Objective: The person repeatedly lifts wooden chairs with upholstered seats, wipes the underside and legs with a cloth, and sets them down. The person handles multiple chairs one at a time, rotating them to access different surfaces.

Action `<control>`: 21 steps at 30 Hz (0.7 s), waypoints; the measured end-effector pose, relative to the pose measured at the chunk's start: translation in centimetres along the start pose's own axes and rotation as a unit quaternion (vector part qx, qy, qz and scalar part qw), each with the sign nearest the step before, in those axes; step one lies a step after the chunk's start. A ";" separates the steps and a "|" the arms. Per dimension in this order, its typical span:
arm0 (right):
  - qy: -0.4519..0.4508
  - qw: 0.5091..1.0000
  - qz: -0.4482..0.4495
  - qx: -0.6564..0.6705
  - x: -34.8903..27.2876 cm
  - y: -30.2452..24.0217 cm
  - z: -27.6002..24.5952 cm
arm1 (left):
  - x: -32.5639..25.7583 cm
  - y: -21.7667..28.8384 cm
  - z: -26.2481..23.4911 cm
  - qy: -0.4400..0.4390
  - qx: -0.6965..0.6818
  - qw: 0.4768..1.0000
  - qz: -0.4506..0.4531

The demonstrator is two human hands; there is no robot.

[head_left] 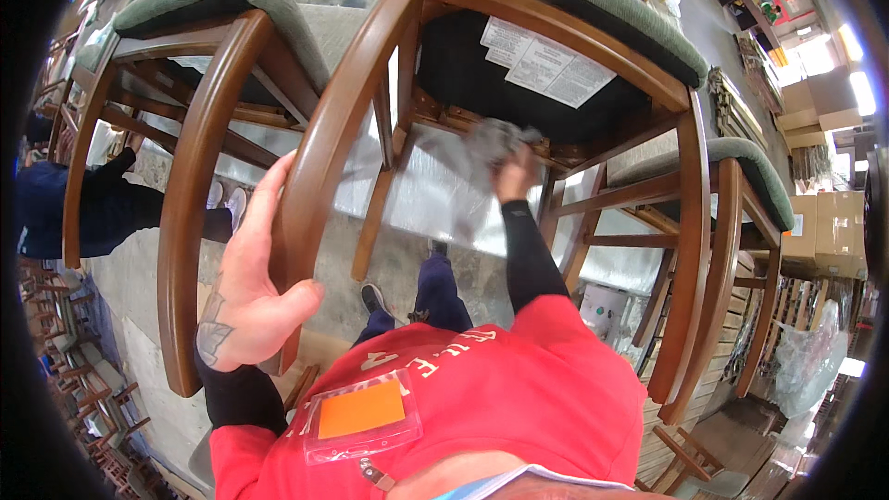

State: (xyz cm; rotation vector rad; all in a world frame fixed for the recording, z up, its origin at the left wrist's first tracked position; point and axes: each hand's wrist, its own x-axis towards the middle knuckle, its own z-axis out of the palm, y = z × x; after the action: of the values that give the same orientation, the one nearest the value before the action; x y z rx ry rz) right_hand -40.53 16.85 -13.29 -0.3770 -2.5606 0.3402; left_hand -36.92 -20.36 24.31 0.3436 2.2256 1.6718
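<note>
In front of me a brown wooden chair [681, 250] with a green padded seat shows its dark underside, where white printed labels [546, 63] are stuck. Its left front leg [324, 143] runs down beside my left hand [248, 292], which holds that leg with the thumb across its near side. Under the seat, my right hand [516, 176] grips a dark grey cloth [495, 141] close to the rear of the frame. Motion blurs the cloth and the fingers, so whether the cloth touches the wood cannot be told.
Matching chairs stand close at left [208, 130] and right [732, 185]. Another person [69, 208] is at far left, partly hidden behind the left chair. Cardboard boxes [829, 227] and plastic wrap [810, 361] lie at right. Several chair frames [88, 361] crowd the lower left.
</note>
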 end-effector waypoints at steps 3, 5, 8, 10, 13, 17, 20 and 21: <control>-0.042 0.976 0.186 -0.108 -1.5 2.3 -4.2 | 0.0 -0.3 -0.1 -0.006 0.045 0.999 0.020; -0.092 0.945 0.314 -0.018 1.1 0.7 -5.4 | 0.6 -0.3 -0.2 -0.026 0.101 0.994 0.030; 0.045 0.970 0.103 0.216 5.1 -7.5 -7.3 | 0.6 -0.5 -0.1 -0.017 0.122 0.992 0.027; 0.206 0.940 -0.126 0.240 10.5 -15.3 -11.8 | 0.2 -0.7 -0.5 0.002 0.148 0.988 0.045; 0.266 0.932 -0.221 0.109 18.9 -21.3 -17.2 | 0.8 -1.2 -0.3 -0.011 0.157 0.987 0.044; 0.111 0.961 -0.232 -0.101 22.2 -20.6 -18.1 | 0.7 -2.5 -0.4 -0.008 0.096 0.993 0.073; 0.129 0.971 -0.146 -0.136 20.6 -15.4 -20.0 | 0.8 -3.4 -0.6 0.003 -0.041 0.999 0.033; 0.142 0.974 -0.092 -0.152 20.8 -14.3 -20.7 | 1.3 -3.9 -0.9 -0.006 -0.145 0.989 0.018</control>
State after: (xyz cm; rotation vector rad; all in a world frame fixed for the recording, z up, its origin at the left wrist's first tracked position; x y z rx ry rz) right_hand -49.53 13.81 17.97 -0.2703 -2.3402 -0.1660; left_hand -38.38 -21.73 20.61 0.3188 1.9413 1.9722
